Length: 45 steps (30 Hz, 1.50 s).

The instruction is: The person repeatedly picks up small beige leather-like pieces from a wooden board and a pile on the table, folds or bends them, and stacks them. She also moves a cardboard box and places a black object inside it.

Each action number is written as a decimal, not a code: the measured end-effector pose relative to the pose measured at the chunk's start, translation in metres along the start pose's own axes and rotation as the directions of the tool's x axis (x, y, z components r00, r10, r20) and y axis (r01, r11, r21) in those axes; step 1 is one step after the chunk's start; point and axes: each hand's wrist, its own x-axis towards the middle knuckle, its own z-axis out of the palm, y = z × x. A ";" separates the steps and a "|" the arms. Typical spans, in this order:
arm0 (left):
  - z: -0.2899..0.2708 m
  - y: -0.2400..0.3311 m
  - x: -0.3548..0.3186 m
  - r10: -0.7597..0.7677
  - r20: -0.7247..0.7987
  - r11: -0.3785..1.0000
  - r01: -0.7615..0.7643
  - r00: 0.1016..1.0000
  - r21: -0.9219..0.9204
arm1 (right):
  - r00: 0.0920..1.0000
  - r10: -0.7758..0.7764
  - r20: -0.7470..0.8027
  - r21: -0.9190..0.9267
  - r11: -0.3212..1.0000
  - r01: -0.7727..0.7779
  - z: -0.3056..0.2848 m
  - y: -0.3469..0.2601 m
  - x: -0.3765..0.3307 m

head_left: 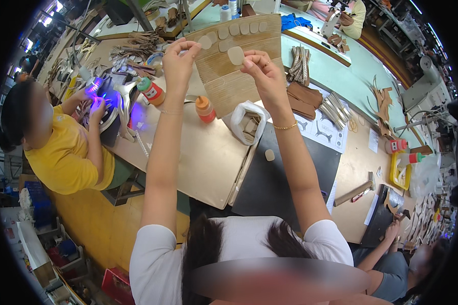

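My right hand [264, 73] is closed in a pinch on a cream rounded patch [235, 56], held up in front of a brown cardboard sheet [229, 96]. Level with it, the fingers of my left hand [179, 58] are pinched at the edge of another pale rounded patch [204, 41]. Several similar patches [245, 28] sit in rows along the top of the cardboard, which leans upright on the table. Below my right hand stands a white bag [249, 109] with flat pale pieces in it. One loose patch [269, 155] lies on the black mat [290, 178].
An orange-capped bottle [205, 109] and a green-capped bottle [151, 91] stand between my forearms and to the left. Brown strips [303, 100] and a hammer [353, 193] lie rightward. A co-worker in yellow [61, 152] sits left; another person [392, 269] works at lower right.
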 end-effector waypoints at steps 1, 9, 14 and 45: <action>-0.002 0.007 -0.005 0.016 -0.007 1.000 -0.016 1.000 0.016 | 0.999 -0.036 0.030 0.015 0.999 0.036 -0.002 -0.003 -0.003; -0.014 0.088 -0.073 -0.245 0.454 0.769 0.457 0.857 -0.448 | 0.985 -0.098 0.145 -0.039 0.994 0.105 0.010 -0.042 -0.042; -0.018 0.117 -0.097 -0.154 0.466 0.781 0.396 0.871 -0.483 | 0.989 0.000 0.151 0.002 1.000 -0.001 0.009 -0.064 -0.065; -0.025 0.138 -0.128 -0.114 0.408 0.866 0.292 0.906 -0.407 | 0.996 -0.015 0.083 -0.018 1.000 0.017 0.022 -0.084 -0.095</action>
